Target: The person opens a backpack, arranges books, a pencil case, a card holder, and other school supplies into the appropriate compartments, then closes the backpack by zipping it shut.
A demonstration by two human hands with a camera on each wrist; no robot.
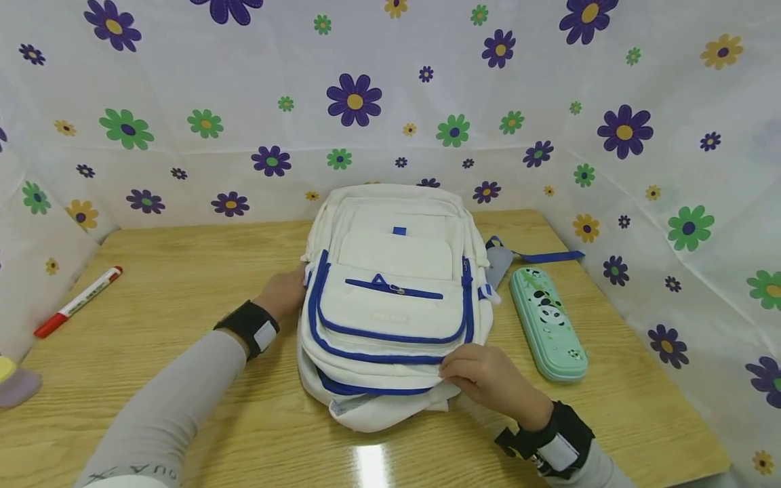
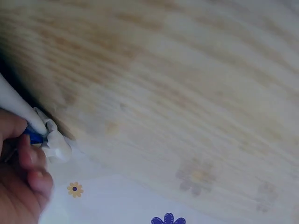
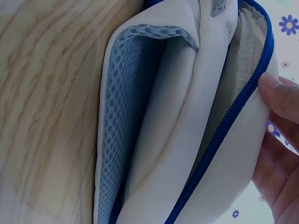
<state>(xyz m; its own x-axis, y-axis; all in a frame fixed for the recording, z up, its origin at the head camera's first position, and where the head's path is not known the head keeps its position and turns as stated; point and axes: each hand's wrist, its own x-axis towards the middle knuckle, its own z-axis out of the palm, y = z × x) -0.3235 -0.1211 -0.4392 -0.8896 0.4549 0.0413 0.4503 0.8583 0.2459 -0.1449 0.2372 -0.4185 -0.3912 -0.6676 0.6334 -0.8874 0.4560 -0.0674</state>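
Note:
A white backpack [image 1: 396, 305] with blue zips lies on the wooden table, its front panel facing up. My left hand [image 1: 283, 293] holds the left side of the bag; in the left wrist view its curled fingers [image 2: 35, 161] are at a blue part beside the white fabric. At the lower right, my right hand [image 1: 488, 379] pinches the bag's edge. The right wrist view shows the thumb on the fabric just beside a blue zip [image 3: 223, 122], with that compartment gaping. Next to it, grey mesh lining [image 3: 126, 79] shows inside a padded white flap.
A mint-green panda pencil case [image 1: 549, 325] lies right of the bag, with a blue strap [image 1: 549, 257] behind it. On the left are a red-capped marker [image 1: 79, 301] and a purple and yellow object [image 1: 18, 386]. A flowered cloth [image 1: 238, 81] hangs behind the table [image 1: 183, 298].

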